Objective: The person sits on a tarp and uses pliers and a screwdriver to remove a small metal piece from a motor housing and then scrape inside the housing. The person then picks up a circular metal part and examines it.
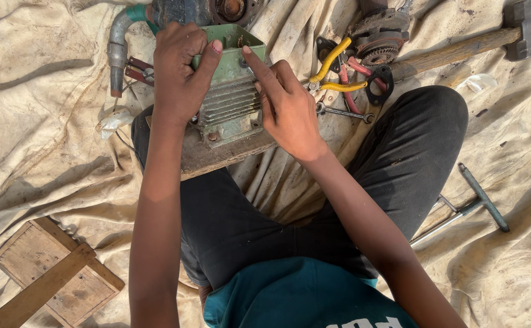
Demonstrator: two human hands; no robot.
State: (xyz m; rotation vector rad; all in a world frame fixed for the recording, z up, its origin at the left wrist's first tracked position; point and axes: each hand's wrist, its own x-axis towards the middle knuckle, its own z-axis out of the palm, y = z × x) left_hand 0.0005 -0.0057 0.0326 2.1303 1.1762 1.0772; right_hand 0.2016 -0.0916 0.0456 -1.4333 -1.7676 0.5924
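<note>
Green finned engine casing [229,91] sits on a worn wooden board [217,159] resting across the person's lap, a little left of the scene's middle and toward the far side. It is a boxy cast part, open at the top, with a bank of horizontal cooling fins down its near face, chipped pale-green paint and rusty bolts at the base flange. As far as can be judged, the work is at a middle stage: the casing stands apart from the other machine parts lying beyond it, its top is uncovered, and the base bolts are in place. The left hand [180,70] wraps the casing's far-left corner, its grip closed on the rim with the thumb over the top edge. The right hand [287,106] lies against the right side, forefinger stretched to the top rim, its grip loose and holding nothing. Yellow-handled pliers [332,73] and a spanner [341,112] lie just right, a sledgehammer [478,39] farther right, and a T-handle wrench [475,203] on the cloth [47,121] at near right.
</note>
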